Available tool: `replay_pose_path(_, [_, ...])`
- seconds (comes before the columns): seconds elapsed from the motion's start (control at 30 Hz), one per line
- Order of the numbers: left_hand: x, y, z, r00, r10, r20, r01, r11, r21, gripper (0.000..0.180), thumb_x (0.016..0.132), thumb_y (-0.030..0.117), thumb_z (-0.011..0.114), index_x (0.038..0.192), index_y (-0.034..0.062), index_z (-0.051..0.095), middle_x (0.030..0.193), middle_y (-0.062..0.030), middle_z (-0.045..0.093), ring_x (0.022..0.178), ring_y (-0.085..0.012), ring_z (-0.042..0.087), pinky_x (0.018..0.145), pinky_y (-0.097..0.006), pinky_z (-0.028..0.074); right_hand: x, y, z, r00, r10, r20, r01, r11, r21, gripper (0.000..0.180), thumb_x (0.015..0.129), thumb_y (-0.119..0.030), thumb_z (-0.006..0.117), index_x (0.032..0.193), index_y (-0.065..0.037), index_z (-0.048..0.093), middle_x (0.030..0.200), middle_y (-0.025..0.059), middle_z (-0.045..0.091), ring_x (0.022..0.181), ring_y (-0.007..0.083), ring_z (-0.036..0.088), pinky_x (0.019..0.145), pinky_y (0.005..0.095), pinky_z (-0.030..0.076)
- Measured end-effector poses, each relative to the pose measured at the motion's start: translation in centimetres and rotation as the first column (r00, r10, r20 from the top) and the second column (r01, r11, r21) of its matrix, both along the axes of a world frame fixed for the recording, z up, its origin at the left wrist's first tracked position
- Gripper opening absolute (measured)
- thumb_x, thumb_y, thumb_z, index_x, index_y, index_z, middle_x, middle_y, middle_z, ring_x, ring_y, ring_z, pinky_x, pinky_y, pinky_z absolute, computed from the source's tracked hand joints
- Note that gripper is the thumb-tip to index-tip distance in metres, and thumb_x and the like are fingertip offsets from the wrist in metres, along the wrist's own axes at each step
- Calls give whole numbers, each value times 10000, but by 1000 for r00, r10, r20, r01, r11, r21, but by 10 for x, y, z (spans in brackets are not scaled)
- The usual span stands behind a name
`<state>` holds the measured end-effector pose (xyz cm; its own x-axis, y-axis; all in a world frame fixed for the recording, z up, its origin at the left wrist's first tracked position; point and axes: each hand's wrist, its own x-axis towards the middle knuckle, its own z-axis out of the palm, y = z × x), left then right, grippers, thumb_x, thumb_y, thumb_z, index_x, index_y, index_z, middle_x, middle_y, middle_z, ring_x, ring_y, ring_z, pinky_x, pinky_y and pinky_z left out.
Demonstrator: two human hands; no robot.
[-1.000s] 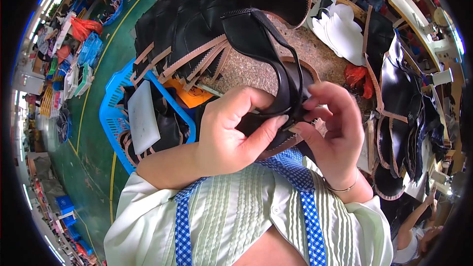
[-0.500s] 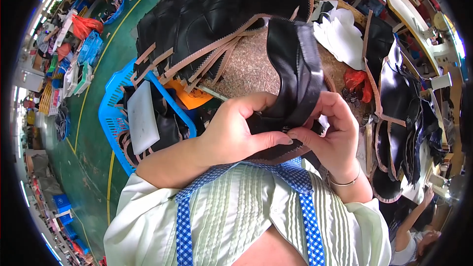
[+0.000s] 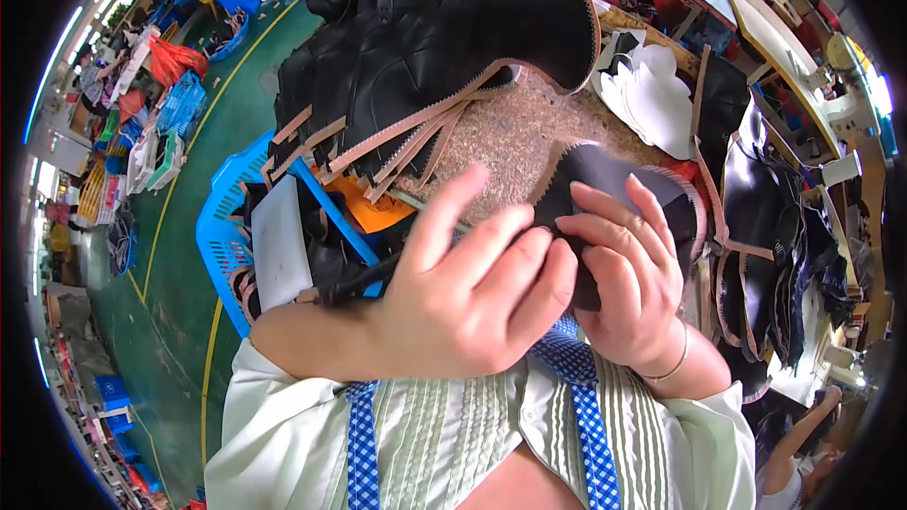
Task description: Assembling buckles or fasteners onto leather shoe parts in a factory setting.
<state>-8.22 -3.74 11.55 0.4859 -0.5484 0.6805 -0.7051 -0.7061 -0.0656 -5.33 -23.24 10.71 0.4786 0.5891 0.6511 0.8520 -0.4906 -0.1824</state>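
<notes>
Left hand [image 3: 472,293] and right hand [image 3: 628,274] both pinch a black leather shoe piece [image 3: 614,179] with zigzag edge. Best done gripping near the edge, keeping it flat.

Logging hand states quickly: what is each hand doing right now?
Left hand: closed on the black leather piece, fingers over its near edge.
Right hand: gripping the same black leather piece from the other side.

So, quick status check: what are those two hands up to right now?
Left hand and right hand both pinching a black leather piece with a tan zigzag edge. Held above the speckled worktable. Nothing blocking; black leather pile lies beyond.
</notes>
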Motion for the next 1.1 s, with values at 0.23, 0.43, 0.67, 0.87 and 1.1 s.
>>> replay_pose_path(0.23, [-5, 8, 0, 997, 0, -75, -8, 993, -117, 216, 808, 71, 605, 1009, 5, 649, 965, -148, 699, 970, -332, 702, 1017, -583, 390, -1, 6, -17, 986, 104, 132, -134, 960, 245, 322, 562, -98, 621, 830, 49, 518, 923, 239, 632, 830, 382, 657, 734, 492, 566])
replay_pose_path(0.43, [9, 17, -19, 905, -401, -143, 327, 869, -373, 353, 692, 25, 630, 1016, -112, 599, 1037, -261, 625, 1001, -425, 676, 887, -546, 549, -6, 4, -12, 955, 134, 265, -197, 954, 228, 246, 714, -47, 671, 933, 16, 579, 957, 197, 661, 836, 348, 670, 670, 415, 577])
replay_pose_path(0.67, [5, 12, -6, 952, -286, -108, 257, 940, -222, 273, 712, 18, 665, 946, -113, 620, 984, -233, 626, 875, -359, 674, 787, -477, 587, -2, 1, -6, 935, 134, 327, -144, 990, 8, 157, 766, -92, 619, 909, -51, 568, 940, 139, 677, 805, 319, 680, 657, 390, 575])
replay_pose_path(0.87, [1, 9, 0, 912, -279, -300, 181, 931, -318, 279, 691, -1, 660, 945, -113, 630, 975, -223, 630, 840, -358, 665, 782, -449, 585, -7, -2, -14, 973, 134, 190, -154, 983, 95, 219, 726, -77, 647, 886, 9, 525, 908, 197, 668, 802, 343, 683, 790, 484, 581])
replay_pose_path(1.1, [-1, 3, -8, 983, -185, 10, 183, 963, -198, 301, 624, 50, 643, 867, -127, 652, 900, -239, 648, 866, -339, 698, 750, -447, 591, -14, 0, -9, 981, -16, -195, 78, 947, 312, 522, 709, 5, 706, 1186, 97, 517, 957, 178, 683, 864, 333, 682, 796, 402, 541])
